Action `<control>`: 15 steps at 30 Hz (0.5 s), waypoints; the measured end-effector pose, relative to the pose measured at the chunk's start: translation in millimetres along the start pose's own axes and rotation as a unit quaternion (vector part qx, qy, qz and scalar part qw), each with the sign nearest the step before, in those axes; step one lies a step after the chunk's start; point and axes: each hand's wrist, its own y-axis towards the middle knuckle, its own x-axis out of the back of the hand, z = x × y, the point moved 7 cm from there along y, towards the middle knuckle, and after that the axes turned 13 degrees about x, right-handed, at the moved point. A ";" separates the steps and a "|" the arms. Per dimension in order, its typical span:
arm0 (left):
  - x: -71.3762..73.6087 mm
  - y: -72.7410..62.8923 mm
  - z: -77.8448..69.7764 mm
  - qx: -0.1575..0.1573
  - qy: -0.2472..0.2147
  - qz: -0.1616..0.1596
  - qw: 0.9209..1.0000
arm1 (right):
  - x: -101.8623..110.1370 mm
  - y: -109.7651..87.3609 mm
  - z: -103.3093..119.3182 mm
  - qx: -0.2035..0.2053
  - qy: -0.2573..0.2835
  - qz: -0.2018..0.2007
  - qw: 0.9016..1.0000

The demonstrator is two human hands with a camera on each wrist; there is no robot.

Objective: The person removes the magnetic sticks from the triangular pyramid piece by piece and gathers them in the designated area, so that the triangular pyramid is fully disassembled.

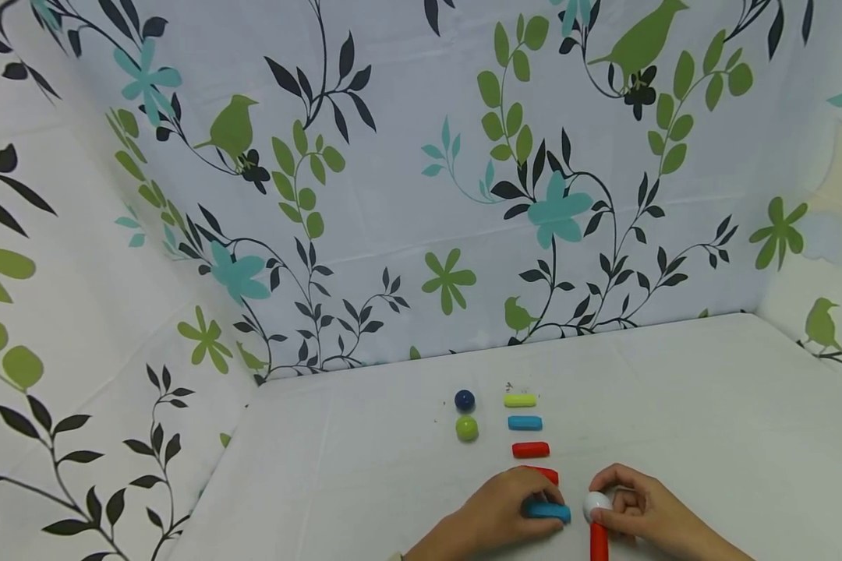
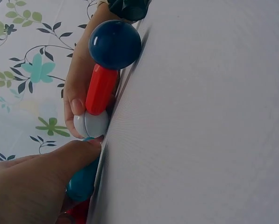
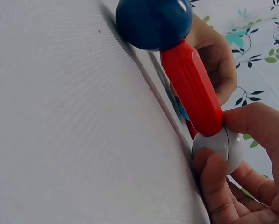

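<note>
My left hand (image 1: 498, 514) pinches a blue rod (image 1: 549, 511) between thumb and fingers, low over the white table. Close to the rod's right end is a white ball (image 1: 593, 503), which my right hand (image 1: 649, 508) holds with its thumb and fingers. A red rod (image 1: 599, 541) joins the white ball and points toward the front edge of the head view. At its other end sits a dark blue ball (image 3: 154, 21), visible in both wrist views. The head view cuts that ball off. Whether the blue rod touches the white ball, I cannot tell.
Farther back on the table (image 1: 365, 483) lie a dark blue ball (image 1: 465, 400) and a lime green ball (image 1: 466, 428). Beside them runs a column of rods: yellow-green (image 1: 520, 400), blue (image 1: 525, 423), red (image 1: 531, 449), and another red rod (image 1: 550, 474) partly behind my left hand. Patterned cloth surrounds the table.
</note>
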 end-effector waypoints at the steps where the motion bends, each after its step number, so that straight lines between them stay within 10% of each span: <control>1: 1.3 -0.1 0.0 -0.003 0.004 -0.012 1.000 | 0.3 -0.1 -0.2 -0.001 0.000 -0.001 1.000; 15: 6.3 -1.9 4.4 0.014 0.036 -0.074 0.997 | 1.1 1.9 -1.2 -0.023 -0.028 -0.011 0.999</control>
